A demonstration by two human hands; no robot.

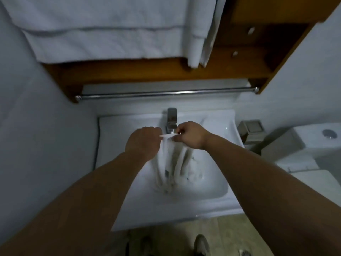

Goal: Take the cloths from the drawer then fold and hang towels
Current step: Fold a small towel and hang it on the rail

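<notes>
A small white cloth [173, 167] hangs bunched over the white sink [217, 189], blurred as if moving. My left hand [143, 142] pinches its top edge on the left. My right hand [191, 134] pinches the same edge on the right, and the two hands almost touch. Higher up, a large white towel [103, 34] drapes over the wooden shelf unit [147, 71], with a second folded white towel [197, 39] hanging next to it. A chrome towel rail [166, 93] runs bare below the shelf.
The chrome faucet [172, 119] stands just behind my hands. A white toilet tank [317, 139] with a flush button is at the right, a small square holder [251, 130] beside it. Grey wall fills the left. Beige floor tiles and my shoe [202, 244] show below.
</notes>
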